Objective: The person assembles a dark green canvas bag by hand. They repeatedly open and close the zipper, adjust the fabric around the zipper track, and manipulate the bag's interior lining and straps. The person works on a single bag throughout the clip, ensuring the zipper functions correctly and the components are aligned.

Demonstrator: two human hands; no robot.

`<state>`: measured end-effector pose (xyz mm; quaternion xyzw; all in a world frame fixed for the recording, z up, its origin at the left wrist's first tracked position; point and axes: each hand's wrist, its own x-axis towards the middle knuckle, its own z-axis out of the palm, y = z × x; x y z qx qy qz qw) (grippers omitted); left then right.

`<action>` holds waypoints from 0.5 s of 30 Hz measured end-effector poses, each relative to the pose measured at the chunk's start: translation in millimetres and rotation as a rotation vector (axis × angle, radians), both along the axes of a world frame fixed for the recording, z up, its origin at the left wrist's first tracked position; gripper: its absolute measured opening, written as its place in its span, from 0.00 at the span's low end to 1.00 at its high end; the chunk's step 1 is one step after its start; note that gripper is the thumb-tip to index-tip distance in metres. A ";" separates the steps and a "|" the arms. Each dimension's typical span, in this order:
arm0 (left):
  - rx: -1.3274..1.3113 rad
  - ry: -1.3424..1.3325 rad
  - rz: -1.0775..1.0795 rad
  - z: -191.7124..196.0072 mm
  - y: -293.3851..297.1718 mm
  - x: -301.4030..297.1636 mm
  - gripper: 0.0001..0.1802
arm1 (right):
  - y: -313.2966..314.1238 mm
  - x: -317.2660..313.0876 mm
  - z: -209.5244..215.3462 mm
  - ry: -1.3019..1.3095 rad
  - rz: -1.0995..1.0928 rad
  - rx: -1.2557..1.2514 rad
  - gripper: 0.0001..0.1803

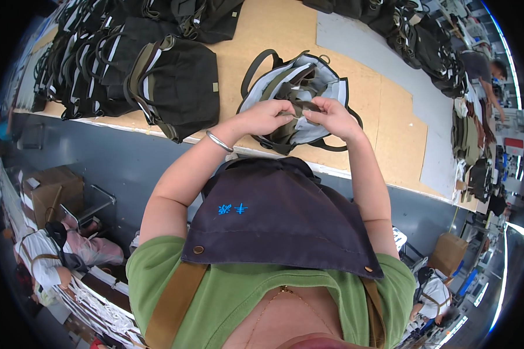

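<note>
An open handbag with dark outer fabric and a pale grey lining stands on the table in front of me, its mouth facing up. Olive and dark fabric is bunched inside it. Over the opening, my left hand pinches with thumb and fingers at a small olive-brown strap. My right hand grips the same strap from the other side, fingers closed. The fingertips nearly meet, and what lies between them is partly hidden. One dark handle arches up at the bag's far left; another lies by its near right side.
A dark finished-looking bag lies to the left, beside rows of similar bags. More dark bags line the far right. Brown board covers the table. Other people sit at lower left and lower right; cardboard boxes stand on the floor.
</note>
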<state>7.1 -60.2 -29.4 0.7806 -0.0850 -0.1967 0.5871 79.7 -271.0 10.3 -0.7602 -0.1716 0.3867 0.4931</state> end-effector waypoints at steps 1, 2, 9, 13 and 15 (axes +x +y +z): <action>0.028 -0.022 -0.009 0.2 -0.9 -0.2 0.12 | 1.1 -0.3 -1.6 0.012 -0.015 0.022 0.09; 0.056 -0.044 -0.019 0.8 -1.5 -0.1 0.12 | 2.0 -0.2 -5.0 0.024 -0.031 0.044 0.09; 0.071 0.038 0.034 7.6 -3.6 -0.5 0.11 | 10.7 -20.7 18.0 -0.569 -0.252 -0.117 0.14; -0.004 0.029 0.051 -2.6 -0.1 1.5 0.11 | 5.3 -28.1 12.6 -0.776 -0.059 -0.098 0.13; 0.014 0.006 0.056 -4.5 -0.1 2.1 0.13 | 4.1 -27.5 7.0 -0.828 -0.031 -0.079 0.11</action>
